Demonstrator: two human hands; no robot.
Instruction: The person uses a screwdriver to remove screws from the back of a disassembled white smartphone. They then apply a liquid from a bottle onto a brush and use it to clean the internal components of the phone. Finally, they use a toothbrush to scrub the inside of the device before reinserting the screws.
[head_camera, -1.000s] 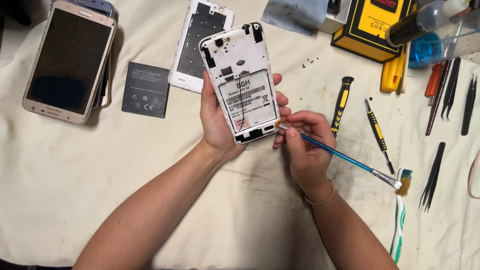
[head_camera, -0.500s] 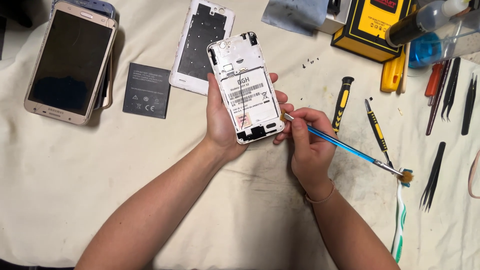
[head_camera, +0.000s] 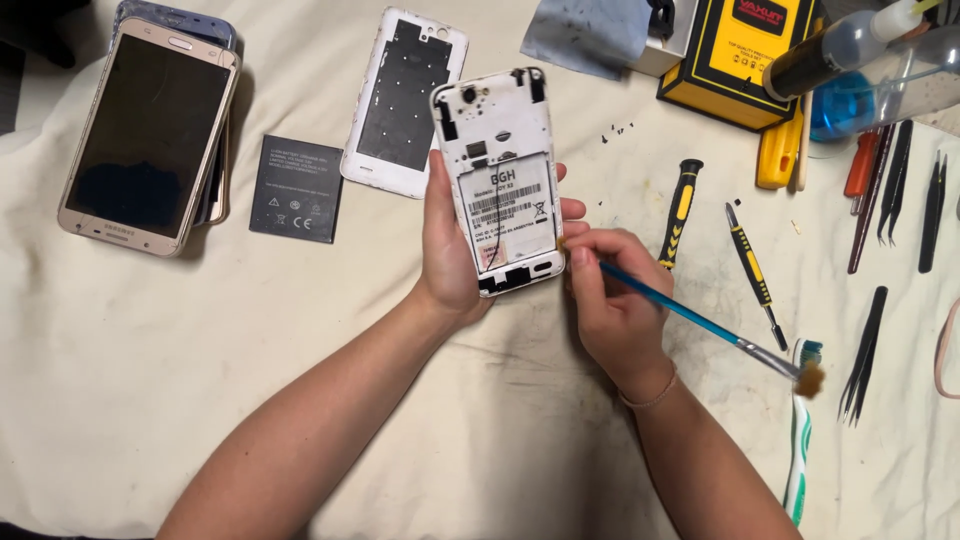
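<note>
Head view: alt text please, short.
A left hand holds a white phone with its back cover off, while the right hand grips a blue paintbrush by its handle end near the phone's lower edge. A loose battery and screwdrivers lie on a cream cloth.

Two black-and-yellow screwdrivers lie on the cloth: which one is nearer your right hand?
The upper-left screwdriver, just beyond the right hand; its handle points away from you. The other screwdriver lies farther right, slanting down toward the toothbrush.
</note>
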